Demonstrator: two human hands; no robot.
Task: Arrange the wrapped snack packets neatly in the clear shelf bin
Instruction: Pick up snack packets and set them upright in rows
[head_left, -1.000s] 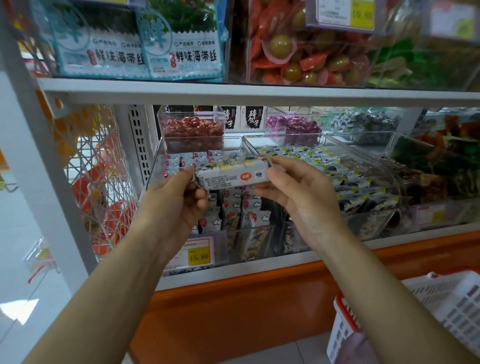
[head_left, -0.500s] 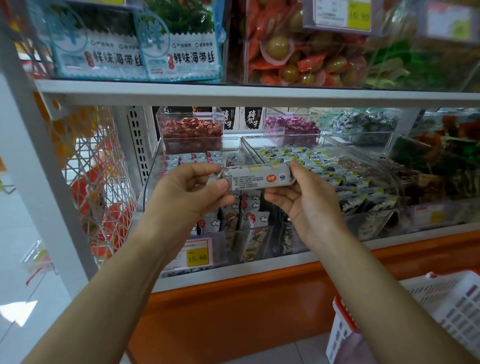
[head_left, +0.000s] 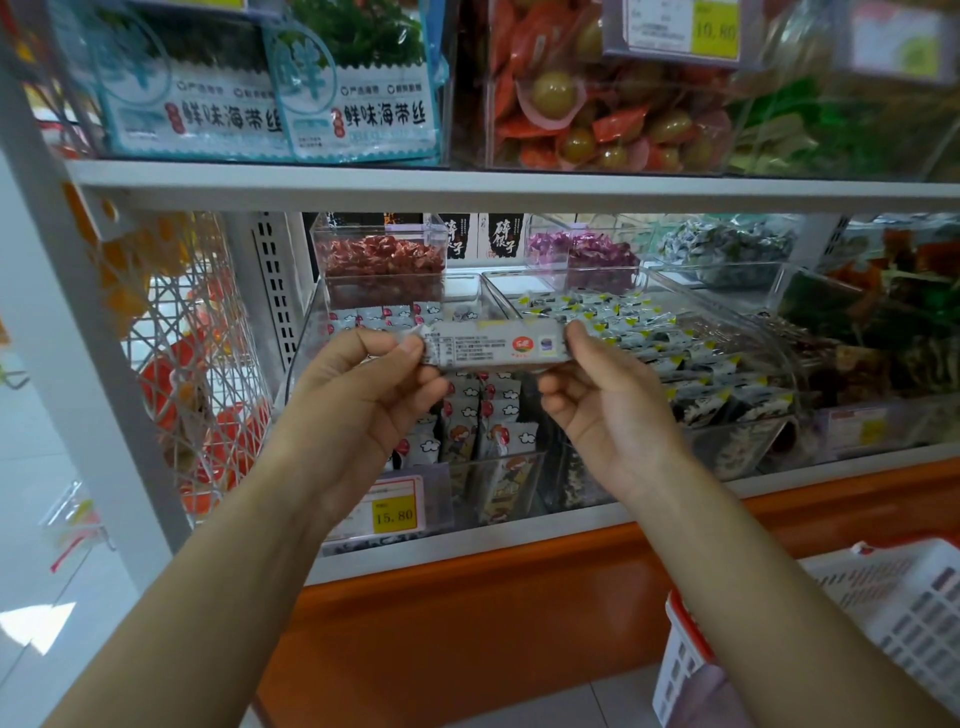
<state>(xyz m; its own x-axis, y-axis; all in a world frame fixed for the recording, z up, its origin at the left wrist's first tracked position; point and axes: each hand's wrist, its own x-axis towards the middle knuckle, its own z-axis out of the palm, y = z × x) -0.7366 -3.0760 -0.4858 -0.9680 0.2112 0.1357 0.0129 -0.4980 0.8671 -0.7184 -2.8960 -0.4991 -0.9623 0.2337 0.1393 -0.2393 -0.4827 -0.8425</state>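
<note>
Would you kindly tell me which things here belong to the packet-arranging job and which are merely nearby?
Job: left hand and right hand, each pinching an end of the packet; clear bin below; stocked packets in it.
Nearby: price tag; white basket; seaweed packs above; red-sweets box behind.

Left hand (head_left: 363, 384) and right hand (head_left: 608, 400) pinch a snack packet (head_left: 496, 347) level above the clear bin (head_left: 306, 353).
</note>
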